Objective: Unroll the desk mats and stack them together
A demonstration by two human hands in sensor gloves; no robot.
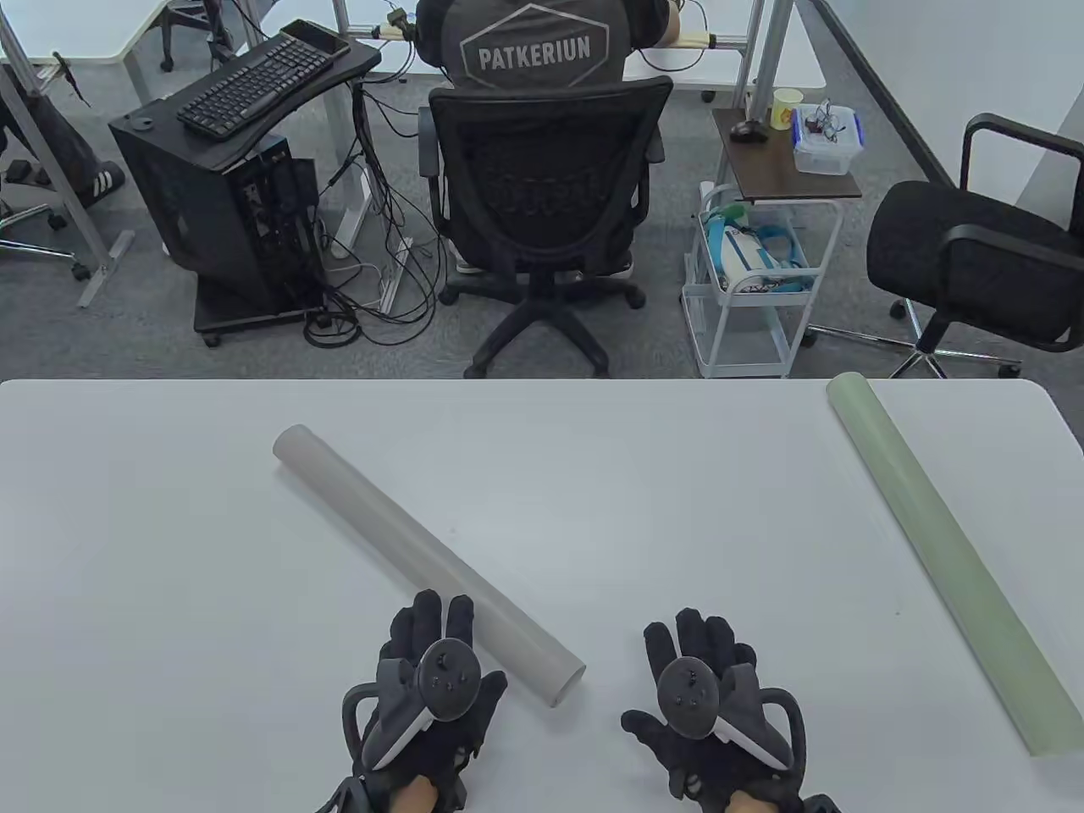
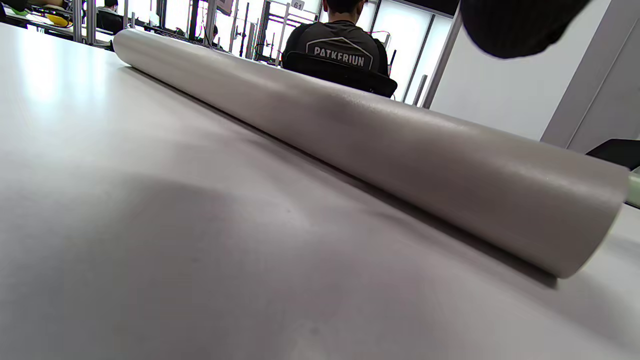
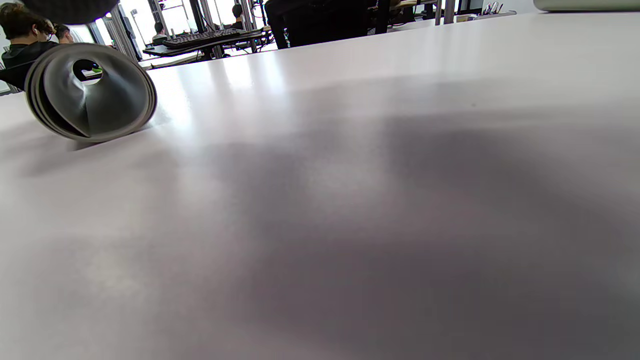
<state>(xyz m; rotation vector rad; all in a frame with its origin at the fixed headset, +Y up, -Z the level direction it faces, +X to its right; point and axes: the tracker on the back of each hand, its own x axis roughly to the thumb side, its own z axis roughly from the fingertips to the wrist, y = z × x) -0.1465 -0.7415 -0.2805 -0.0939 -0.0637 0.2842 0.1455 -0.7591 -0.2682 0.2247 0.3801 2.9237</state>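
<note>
While both rolls lie tightly wound, the hands rest low at the near edge of the pale grey surface (image 1: 169,525), palms down with fingers spread flat and gripping nothing. The left hand (image 1: 428,682) sits just beside the near end of the grey desk mat (image 1: 428,563), its fingertips (image 1: 461,611) right against the side of the roll — whether they actually touch it cannot be told. That grey roll runs diagonally, from the middle left of the surface down toward the gap between the hands; in the left wrist view the grey desk mat (image 2: 350,150) stretches away as a long smooth tube, and in the right wrist view its open end (image 3: 90,92) shows the coiled layers with a small hole through the centre. The right hand (image 1: 703,703) lies well apart from both rolls, on bare surface. The green desk mat (image 1: 940,563) is also rolled, lying diagonally along the right side from the far edge toward the near right corner — well apart from the grey one. Beyond the surface, a person in a dark shirt (image 1: 533,42) sits in a black office chair (image 1: 542,195) with their back to the camera, beside a keyboard (image 1: 254,85) on a stand and a white wire cart (image 1: 754,279).
</note>
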